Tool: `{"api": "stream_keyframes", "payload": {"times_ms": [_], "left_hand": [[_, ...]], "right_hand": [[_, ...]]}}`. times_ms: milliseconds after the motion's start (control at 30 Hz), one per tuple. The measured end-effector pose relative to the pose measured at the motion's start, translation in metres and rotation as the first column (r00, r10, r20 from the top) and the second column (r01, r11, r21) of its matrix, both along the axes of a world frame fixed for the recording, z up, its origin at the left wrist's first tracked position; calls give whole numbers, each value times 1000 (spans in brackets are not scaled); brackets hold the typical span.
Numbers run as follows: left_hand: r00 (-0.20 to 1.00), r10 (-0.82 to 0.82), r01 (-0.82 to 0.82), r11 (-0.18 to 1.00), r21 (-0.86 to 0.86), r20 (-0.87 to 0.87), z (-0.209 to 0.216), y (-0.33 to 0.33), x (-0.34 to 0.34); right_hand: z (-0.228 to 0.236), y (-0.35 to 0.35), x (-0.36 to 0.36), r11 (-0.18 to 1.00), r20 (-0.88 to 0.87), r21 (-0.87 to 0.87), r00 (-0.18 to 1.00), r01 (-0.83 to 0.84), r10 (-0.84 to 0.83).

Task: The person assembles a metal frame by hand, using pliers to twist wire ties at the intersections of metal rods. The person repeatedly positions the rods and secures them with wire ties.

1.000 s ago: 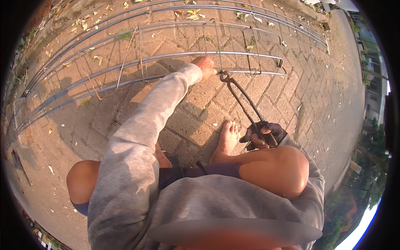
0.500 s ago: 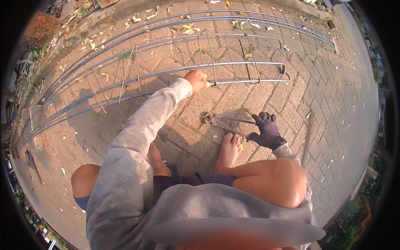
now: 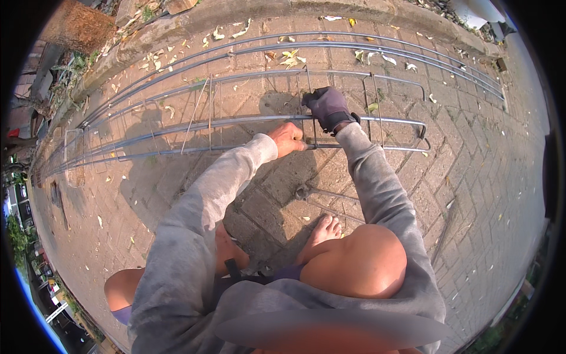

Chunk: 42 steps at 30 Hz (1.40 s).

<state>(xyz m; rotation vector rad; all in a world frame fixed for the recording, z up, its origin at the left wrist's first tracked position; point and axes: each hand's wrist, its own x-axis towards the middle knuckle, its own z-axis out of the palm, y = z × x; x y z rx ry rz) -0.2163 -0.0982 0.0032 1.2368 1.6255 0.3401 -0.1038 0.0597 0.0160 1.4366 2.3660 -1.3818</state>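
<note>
A long cage of grey steel bars (image 3: 236, 121) with thin wire stirrups (image 3: 210, 112) lies across the paving in front of me. My left hand (image 3: 288, 140), bare, is closed at the cage's near bar, where a stirrup crosses it; its fingertips are partly hidden. My right hand (image 3: 330, 108), in a dark glove, is closed around the upper part of that same stirrup, above the middle bar. Nearer my feet, a pair of pincers (image 3: 302, 192) with long thin handles lies on the bricks, with neither hand touching it.
Several loose long bars (image 3: 265, 46) lie beyond the cage, beside a concrete kerb (image 3: 236, 13). Dry leaves (image 3: 291, 59) are scattered over the brick paving (image 3: 471, 194). My bare right foot (image 3: 321, 235) is close to the pincers. A tree trunk (image 3: 79, 26) stands at the far left.
My right hand has moved from open above the pincers' handles up to the cage and closed on a stirrup. My left hand stays at the near bar. The view has shifted slightly.
</note>
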Motion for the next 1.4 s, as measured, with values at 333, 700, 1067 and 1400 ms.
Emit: {"api": "stream_keyframes", "payload": {"times_ms": [333,700,1067,1400], "left_hand": [[780,344,-78,882,464,-522,42,83,-46],[936,134,38,881,472,-327,-18,152,-94],[862,236,68,823,563,-449,-29,145,-87],[940,124,84,816,572,-316,-34,152,-104]], "right_hand": [[-5,5,6,998,-14,66,1000,-21,22],[-10,-3,26,992,-143,-94,985,83,-96],[-23,9,154,784,-553,412,811,465,-191],[-46,66,341,385,-274,151,413,910,-869]]}}
